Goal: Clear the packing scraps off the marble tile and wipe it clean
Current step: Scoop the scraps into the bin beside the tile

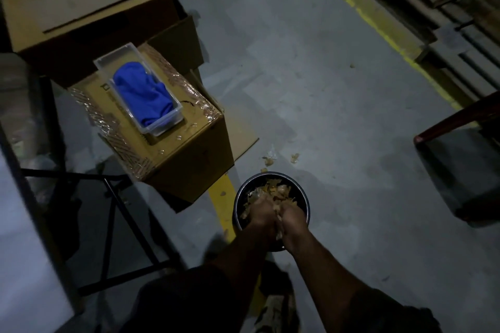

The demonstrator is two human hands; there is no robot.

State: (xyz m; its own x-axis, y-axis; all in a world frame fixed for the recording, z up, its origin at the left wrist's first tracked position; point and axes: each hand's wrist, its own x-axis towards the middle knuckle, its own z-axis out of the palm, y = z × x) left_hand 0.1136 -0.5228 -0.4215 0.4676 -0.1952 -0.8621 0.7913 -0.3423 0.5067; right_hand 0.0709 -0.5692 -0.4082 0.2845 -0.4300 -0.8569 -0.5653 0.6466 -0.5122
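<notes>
Scraps [273, 193] look light and flaky, the sort that scatter, so I'd scoop from underneath with cupped palms. Left hand [261, 213] and right hand [293, 217] are pressed together over the black bin [303, 196], clutching a bunch. Can't spot the marble tile.

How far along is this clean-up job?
Partly done, it seems. The dark bin already holds a heap of tan packing scraps. Both hands, left hand and right hand, are pressed together over it, apparently dropping more. A few floor scraps remain, and the blue cloth sits unused in its clear tray.
</notes>
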